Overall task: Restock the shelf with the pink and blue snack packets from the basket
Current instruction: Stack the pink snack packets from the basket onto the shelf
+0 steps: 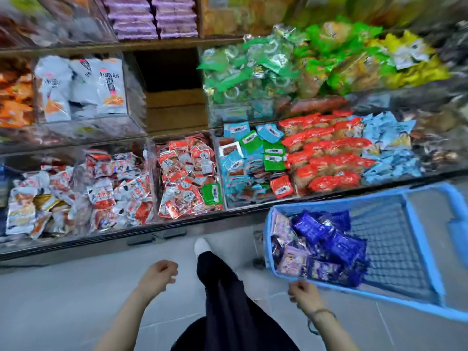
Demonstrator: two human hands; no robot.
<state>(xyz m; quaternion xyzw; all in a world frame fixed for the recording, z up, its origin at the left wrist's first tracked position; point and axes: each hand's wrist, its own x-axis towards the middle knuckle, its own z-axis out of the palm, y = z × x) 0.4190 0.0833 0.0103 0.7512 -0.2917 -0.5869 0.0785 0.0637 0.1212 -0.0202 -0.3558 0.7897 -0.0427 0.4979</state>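
Left hand (158, 273) and right hand (302, 293) hang loosely curled, each grip empty; packets (326, 245) lie in the basket (342, 198), near right; I judge misfiling into crowded bins (187, 176) beside the bare bay (174, 107) likely.

Left hand (158, 273) and right hand (302, 293) held low, forward, apart; both loosely curled.

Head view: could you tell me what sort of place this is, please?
Probably a shop's snack aisle: tiered shelves of clear bins heaped with packets, and a blue basket holding pink and blue packets.
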